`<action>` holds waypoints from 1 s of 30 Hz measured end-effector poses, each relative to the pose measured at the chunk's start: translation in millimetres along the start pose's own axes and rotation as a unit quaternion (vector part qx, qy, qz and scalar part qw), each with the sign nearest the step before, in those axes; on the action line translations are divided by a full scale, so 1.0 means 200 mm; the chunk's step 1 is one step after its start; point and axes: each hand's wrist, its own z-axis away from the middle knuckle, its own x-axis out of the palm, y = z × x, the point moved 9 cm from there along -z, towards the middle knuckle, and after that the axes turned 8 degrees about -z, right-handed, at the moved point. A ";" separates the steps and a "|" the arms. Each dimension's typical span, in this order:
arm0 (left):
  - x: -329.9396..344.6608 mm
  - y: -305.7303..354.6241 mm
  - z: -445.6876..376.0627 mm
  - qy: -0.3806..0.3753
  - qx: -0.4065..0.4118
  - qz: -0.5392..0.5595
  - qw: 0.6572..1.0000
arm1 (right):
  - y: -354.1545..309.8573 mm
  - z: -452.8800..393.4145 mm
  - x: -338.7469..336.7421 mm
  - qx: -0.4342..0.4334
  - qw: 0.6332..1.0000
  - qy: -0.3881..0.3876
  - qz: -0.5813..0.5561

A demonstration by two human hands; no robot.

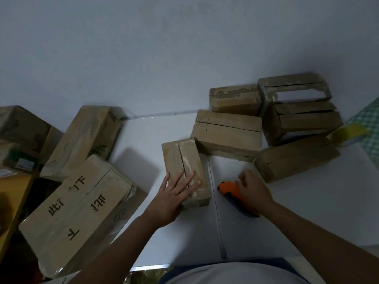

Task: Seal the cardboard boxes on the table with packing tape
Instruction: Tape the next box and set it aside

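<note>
R hand (253, 192) curled round an orange tape dispenser (230, 191), fingers wrapped over the handle end; tool sits low on the white table (307, 212), nose pointing up-left toward the small box. Blurred, so can't tell if any tape is pulled out yet.

L hand (174, 198) lies flat, fingers straight and spread, pressing down on the near end of the small box (185, 171). Box stands just L of the dispenser, flaps closed, centre seam running away from the person, no fresh tape visible on it. Looks like the box in hand for sealing.

Further out: cluster of more boxes (227, 133) at back-right, touching or stacked against each other; several show a dark slit along the seam, and one at the far back (293, 89) looks open-sided. Yellow tape roll (348, 134) at R edge, beside a green checked cloth (369, 128). Bigger boxes off the table's L side, one with printed characters (80, 214).

Judgement: start of this box, seam not yet taped. Risks:
- L fingers lie across the seam line; dispenser run toward them could stick tape over fingers or meet the cutter edge.
- Press only on near end; far end of flaps may lift, tape bridges a gap.
- Light box may slide toward the back cluster when tape is pulled.
- Off-centre start = seam partly uncovered.
</note>
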 end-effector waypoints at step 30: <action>-0.20 -0.01 -0.21 0.031 -0.210 0.468 0.858 | -0.16 0.19 -0.38 0.057 0.988 -0.060 -0.129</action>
